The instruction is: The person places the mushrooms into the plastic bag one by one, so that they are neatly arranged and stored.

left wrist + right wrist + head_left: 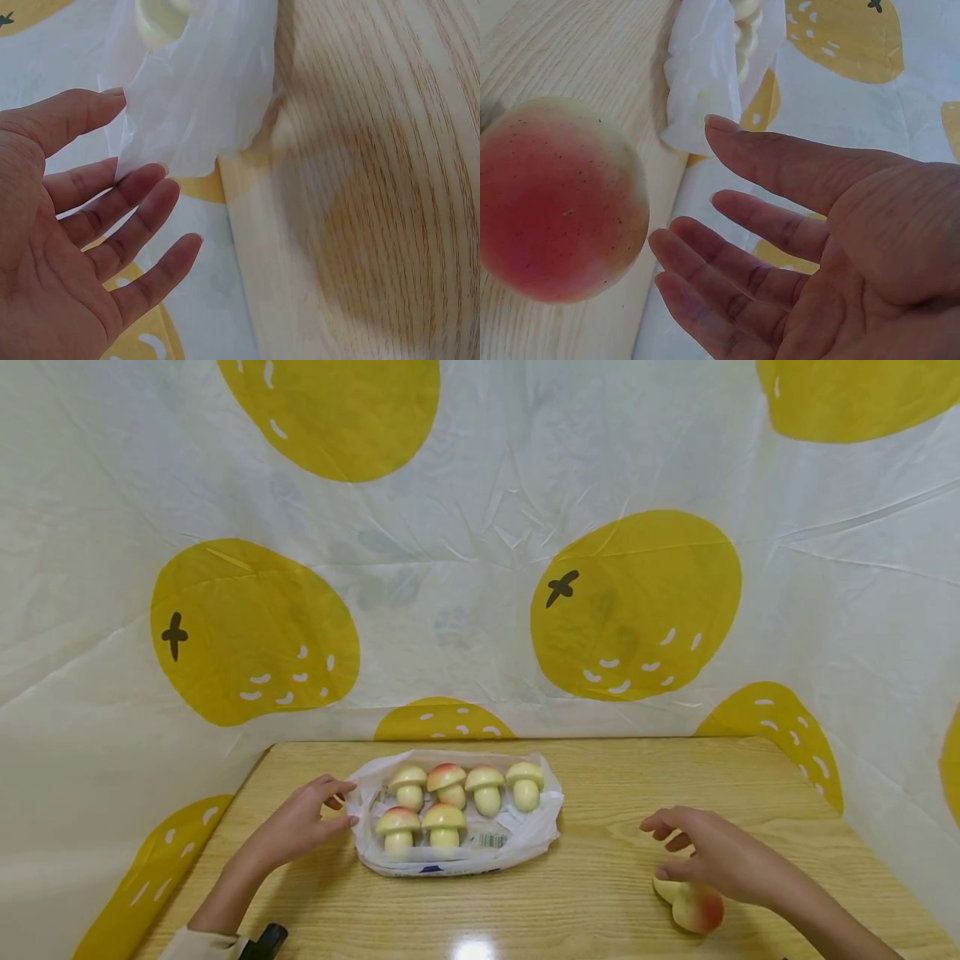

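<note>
A white plastic bag [551, 835] lies opened out like a shallow basket. Several yellow toy mushrooms [487, 802], some with reddish caps, sit in it in two rows. My left hand [296, 822] is at the bag's left end, its fingertips [154, 172] against the thin plastic edge, thumb and fingers spread apart. Right of the bag, my right hand [712, 856] hovers over another toy mushroom [697, 908] lying on its side, its red cap [562, 202] large in the right wrist view. Thumb and fingers of that hand are apart, with nothing between them.
The wooden table [600, 777] meets a white curtain [450, 610] printed with yellow fruit at its back and sides. A barcode [492, 840] shows on the bag's inside, right of the front row. A black object [266, 941] is by the left sleeve.
</note>
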{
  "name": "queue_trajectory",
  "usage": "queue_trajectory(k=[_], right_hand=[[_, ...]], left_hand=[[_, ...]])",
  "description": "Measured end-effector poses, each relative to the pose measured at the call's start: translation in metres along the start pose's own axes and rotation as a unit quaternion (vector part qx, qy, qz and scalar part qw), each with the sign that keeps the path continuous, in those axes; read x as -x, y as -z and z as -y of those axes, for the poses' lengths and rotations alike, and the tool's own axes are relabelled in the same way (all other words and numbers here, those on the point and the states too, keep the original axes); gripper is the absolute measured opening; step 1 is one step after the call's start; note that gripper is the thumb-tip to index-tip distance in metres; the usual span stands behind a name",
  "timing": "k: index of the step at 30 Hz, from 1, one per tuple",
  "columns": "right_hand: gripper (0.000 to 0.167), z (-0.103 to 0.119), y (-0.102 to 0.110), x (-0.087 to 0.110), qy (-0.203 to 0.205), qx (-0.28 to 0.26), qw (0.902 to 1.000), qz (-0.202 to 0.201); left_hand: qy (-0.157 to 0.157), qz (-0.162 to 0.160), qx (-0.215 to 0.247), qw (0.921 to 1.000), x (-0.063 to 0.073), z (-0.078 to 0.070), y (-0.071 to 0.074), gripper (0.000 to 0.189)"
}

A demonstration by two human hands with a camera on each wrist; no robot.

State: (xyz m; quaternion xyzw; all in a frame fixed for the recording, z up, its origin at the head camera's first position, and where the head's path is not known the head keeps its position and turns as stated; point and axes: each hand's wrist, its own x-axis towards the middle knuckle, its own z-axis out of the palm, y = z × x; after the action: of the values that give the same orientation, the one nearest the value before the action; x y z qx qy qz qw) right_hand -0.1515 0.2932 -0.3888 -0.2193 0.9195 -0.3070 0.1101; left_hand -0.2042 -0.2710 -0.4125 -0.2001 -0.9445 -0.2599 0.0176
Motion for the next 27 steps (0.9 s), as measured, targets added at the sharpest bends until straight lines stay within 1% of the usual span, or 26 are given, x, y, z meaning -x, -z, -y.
queue_trajectory(k=[5, 9, 11, 15, 19, 23, 27], right_hand=[[0.056, -0.002, -0.001, 0.004, -0.04, 0.018, 0.999, -0.008], [0.062, -0.006, -0.002, 0.006, -0.069, 0.033, 0.9971, -0.001], [0.065, -0.008, -0.003, 0.006, -0.081, 0.029, 0.9962, 0.008], [0.072, -0.014, -0.005, 0.007, -0.077, 0.022, 0.9966, 0.021], [0.072, -0.019, -0.008, 0.007, -0.063, 0.017, 0.9976, 0.023], [0.07, -0.021, -0.01, 0.008, -0.064, 0.02, 0.9977, 0.01], [0.069, -0.022, -0.012, 0.009, -0.061, 0.046, 0.997, -0.013]], left_hand=[[0.0, 0.002, -0.001, 1.0, 0.0, 0.0, 0.0, 0.051], [0.0, 0.002, -0.003, 1.0, 0.0, 0.001, 0.0, 0.052], [-0.001, 0.0, -0.004, 1.0, 0.0, 0.001, 0.0, 0.051], [-0.002, -0.003, -0.006, 1.0, 0.0, 0.001, -0.001, 0.051], [-0.002, -0.005, -0.008, 1.0, 0.0, 0.0, -0.001, 0.05], [0.001, -0.003, -0.007, 1.0, 0.001, -0.001, 0.0, 0.051], [0.006, 0.001, -0.001, 1.0, 0.001, -0.001, 0.0, 0.052]])
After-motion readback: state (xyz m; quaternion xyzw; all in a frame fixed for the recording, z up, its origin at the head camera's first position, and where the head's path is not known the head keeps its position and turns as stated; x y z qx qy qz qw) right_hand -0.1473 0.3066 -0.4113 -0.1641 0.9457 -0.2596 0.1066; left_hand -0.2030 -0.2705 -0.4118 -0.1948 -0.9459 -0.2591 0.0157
